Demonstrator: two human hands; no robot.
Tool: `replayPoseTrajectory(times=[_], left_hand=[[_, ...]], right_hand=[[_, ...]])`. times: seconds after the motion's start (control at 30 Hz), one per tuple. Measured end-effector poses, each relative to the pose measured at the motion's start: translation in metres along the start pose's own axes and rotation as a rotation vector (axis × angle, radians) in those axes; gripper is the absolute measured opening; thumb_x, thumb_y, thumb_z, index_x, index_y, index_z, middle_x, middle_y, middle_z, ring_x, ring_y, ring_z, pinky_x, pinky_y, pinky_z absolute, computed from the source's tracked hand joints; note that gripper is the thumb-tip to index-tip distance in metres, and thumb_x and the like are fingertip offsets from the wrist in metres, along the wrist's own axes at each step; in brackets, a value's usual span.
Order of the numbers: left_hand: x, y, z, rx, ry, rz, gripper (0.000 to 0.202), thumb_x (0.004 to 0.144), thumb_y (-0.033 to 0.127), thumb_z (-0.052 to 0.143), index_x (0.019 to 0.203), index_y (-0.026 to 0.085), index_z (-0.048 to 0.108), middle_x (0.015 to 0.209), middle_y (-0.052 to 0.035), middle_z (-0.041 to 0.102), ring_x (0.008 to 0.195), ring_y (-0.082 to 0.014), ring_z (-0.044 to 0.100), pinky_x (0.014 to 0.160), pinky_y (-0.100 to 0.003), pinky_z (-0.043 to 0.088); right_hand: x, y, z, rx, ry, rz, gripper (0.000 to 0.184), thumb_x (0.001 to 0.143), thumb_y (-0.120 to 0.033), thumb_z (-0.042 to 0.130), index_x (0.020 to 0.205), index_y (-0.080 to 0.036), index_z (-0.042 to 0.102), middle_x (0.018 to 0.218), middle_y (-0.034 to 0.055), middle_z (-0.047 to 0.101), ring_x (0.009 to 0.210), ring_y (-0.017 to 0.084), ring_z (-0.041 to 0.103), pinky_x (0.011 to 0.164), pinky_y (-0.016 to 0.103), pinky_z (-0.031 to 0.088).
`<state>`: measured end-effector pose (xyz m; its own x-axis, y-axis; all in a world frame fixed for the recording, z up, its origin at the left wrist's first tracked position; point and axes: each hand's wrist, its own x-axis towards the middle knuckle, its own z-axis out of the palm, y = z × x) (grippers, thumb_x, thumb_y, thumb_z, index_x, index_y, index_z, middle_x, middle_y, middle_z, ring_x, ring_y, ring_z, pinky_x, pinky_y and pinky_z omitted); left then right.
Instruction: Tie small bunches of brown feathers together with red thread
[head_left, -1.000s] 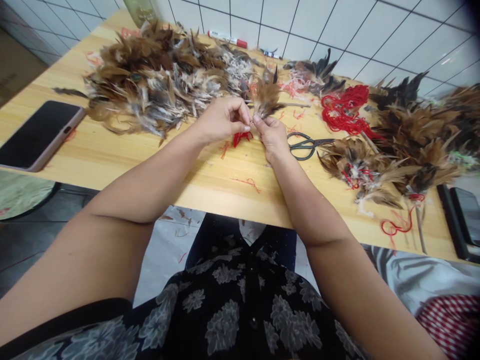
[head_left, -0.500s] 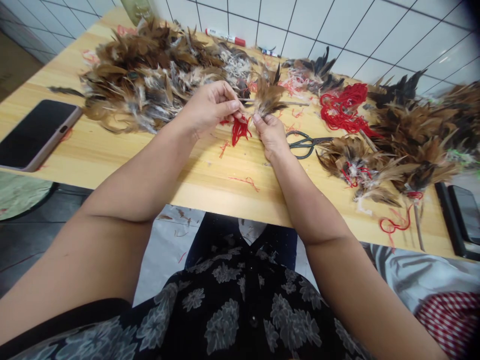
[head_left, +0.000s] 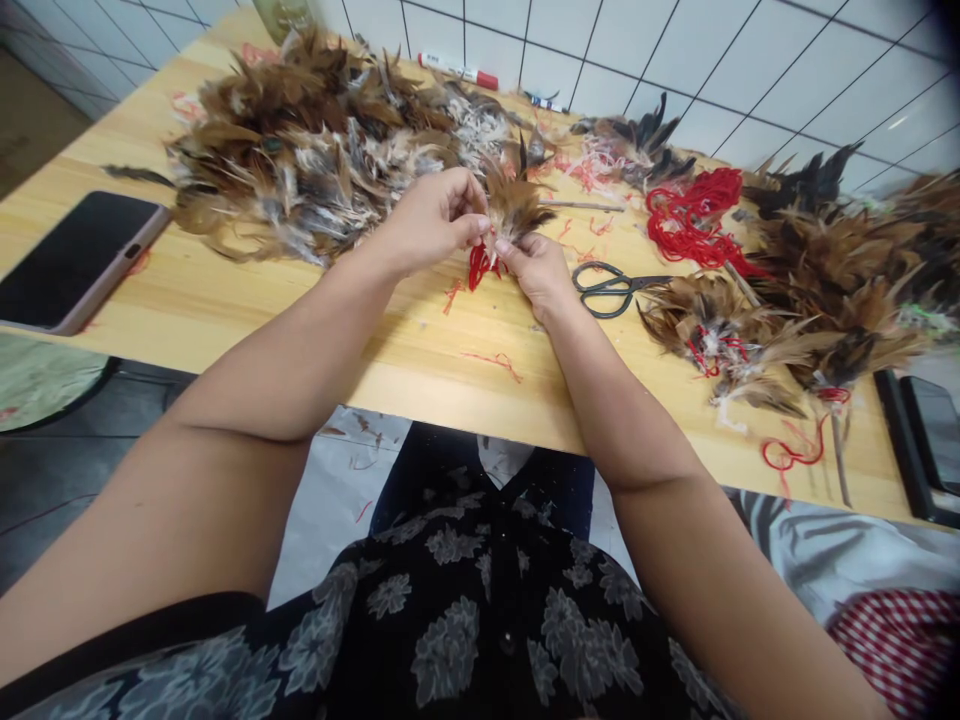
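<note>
Over the middle of a wooden table, my left hand and my right hand meet fingertip to fingertip. Between them is a small bunch of brown feathers, pinched at its base. Both hands have their fingers closed. A short tuft of red thread hangs down from the pinch. The bunch fans up and away from me. Just behind my left hand lies a big heap of loose brown and grey feathers.
Black scissors lie right of my right hand. A tangle of red thread and tied feather bunches fill the right side. A phone lies at the left edge, a marker by the tiled wall.
My left hand drew away to the left, pulling red thread out, then came back. Both hands and the feather bunch now sit slightly further left, pinched together again.
</note>
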<state>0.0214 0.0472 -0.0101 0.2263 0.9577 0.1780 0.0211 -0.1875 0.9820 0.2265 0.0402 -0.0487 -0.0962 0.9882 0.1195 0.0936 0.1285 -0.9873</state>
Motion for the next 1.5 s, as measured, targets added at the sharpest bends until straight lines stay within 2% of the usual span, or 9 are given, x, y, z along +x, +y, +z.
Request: replayPoseTrajectory(times=[0.1, 0.2, 0.5, 0.73, 0.93, 1.07, 1.17, 1.33, 1.5], left_hand=[[-0.001, 0.000, 0.006, -0.013, -0.014, -0.022, 0.042, 0.093, 0.025, 0.109, 0.095, 0.031, 0.067, 0.073, -0.0005, 0.064, 0.132, -0.0392, 0.069, 0.116, -0.053, 0.049], [-0.001, -0.001, 0.010, -0.002, 0.021, -0.040, 0.042, 0.097, 0.022, 0.107, 0.095, 0.029, 0.066, 0.075, -0.0005, 0.065, 0.116, -0.0350, 0.072, 0.109, -0.052, 0.050], [0.001, -0.006, 0.013, -0.043, -0.013, -0.016, 0.054, 0.100, 0.040, 0.114, 0.097, 0.029, 0.062, 0.072, 0.0026, 0.066, 0.087, -0.0241, 0.064, 0.088, -0.045, 0.049], [-0.003, 0.003, 0.014, -0.036, -0.008, -0.083, 0.051, 0.104, 0.041, 0.113, 0.102, 0.028, 0.064, 0.071, 0.0018, 0.063, 0.112, -0.0315, 0.073, 0.100, -0.046, 0.050], [-0.002, -0.001, 0.019, -0.031, 0.030, -0.046, 0.058, 0.096, 0.050, 0.117, 0.096, 0.030, 0.063, 0.074, 0.0007, 0.065, 0.096, -0.0286, 0.067, 0.096, -0.047, 0.053], [-0.002, 0.001, 0.018, -0.076, 0.004, -0.078, 0.051, 0.098, 0.027, 0.114, 0.101, 0.027, 0.063, 0.076, 0.0023, 0.068, 0.111, -0.0288, 0.079, 0.101, -0.041, 0.059], [-0.003, 0.004, 0.017, -0.120, 0.008, -0.091, 0.050, 0.093, 0.017, 0.113, 0.099, 0.027, 0.065, 0.079, 0.0021, 0.071, 0.105, -0.0298, 0.084, 0.097, -0.040, 0.065], [-0.003, 0.002, 0.017, -0.162, -0.053, -0.113, 0.052, 0.078, -0.001, 0.113, 0.091, 0.026, 0.070, 0.076, -0.0009, 0.071, 0.096, -0.0330, 0.085, 0.087, -0.041, 0.066], [0.001, -0.009, 0.016, -0.082, -0.007, -0.077, 0.049, 0.077, -0.011, 0.102, 0.090, 0.024, 0.070, 0.080, -0.0008, 0.069, 0.105, -0.0313, 0.082, 0.095, -0.039, 0.062]], right_hand=[[-0.003, -0.004, 0.000, 0.006, -0.042, 0.059, 0.051, 0.091, -0.059, 0.109, 0.085, -0.022, 0.074, 0.090, 0.0012, 0.080, 0.104, 0.022, 0.076, 0.101, 0.038, 0.069], [-0.003, -0.003, 0.001, 0.011, -0.054, 0.049, 0.045, 0.091, -0.055, 0.109, 0.089, -0.021, 0.079, 0.093, 0.0011, 0.083, 0.099, 0.021, 0.075, 0.101, 0.037, 0.068], [-0.001, 0.003, 0.001, 0.029, -0.045, 0.019, 0.036, 0.099, -0.046, 0.102, 0.092, -0.021, 0.077, 0.097, 0.0009, 0.082, 0.101, 0.020, 0.074, 0.105, 0.037, 0.065], [-0.003, 0.000, 0.001, -0.059, -0.023, 0.066, 0.039, 0.100, -0.051, 0.102, 0.095, -0.021, 0.078, 0.089, -0.0010, 0.074, 0.101, 0.022, 0.073, 0.100, 0.036, 0.064], [-0.002, -0.002, 0.002, -0.003, -0.027, 0.036, 0.041, 0.094, -0.049, 0.107, 0.094, -0.021, 0.078, 0.100, 0.0021, 0.083, 0.113, 0.024, 0.080, 0.113, 0.039, 0.066], [0.000, 0.002, 0.002, 0.031, -0.018, 0.039, 0.039, 0.098, -0.047, 0.105, 0.092, -0.022, 0.076, 0.103, 0.0032, 0.084, 0.114, 0.024, 0.082, 0.112, 0.040, 0.068], [0.003, 0.005, 0.001, 0.046, -0.001, 0.039, 0.037, 0.102, -0.048, 0.102, 0.096, -0.022, 0.076, 0.104, 0.0035, 0.085, 0.113, 0.024, 0.082, 0.113, 0.040, 0.069], [0.005, 0.005, 0.000, 0.044, 0.016, 0.063, 0.045, 0.097, -0.060, 0.105, 0.097, -0.023, 0.078, 0.102, 0.0043, 0.086, 0.113, 0.025, 0.082, 0.109, 0.039, 0.071], [0.007, 0.012, -0.002, -0.011, 0.018, 0.049, 0.045, 0.102, -0.059, 0.100, 0.095, -0.020, 0.079, 0.098, 0.0025, 0.082, 0.108, 0.023, 0.079, 0.105, 0.039, 0.070]])
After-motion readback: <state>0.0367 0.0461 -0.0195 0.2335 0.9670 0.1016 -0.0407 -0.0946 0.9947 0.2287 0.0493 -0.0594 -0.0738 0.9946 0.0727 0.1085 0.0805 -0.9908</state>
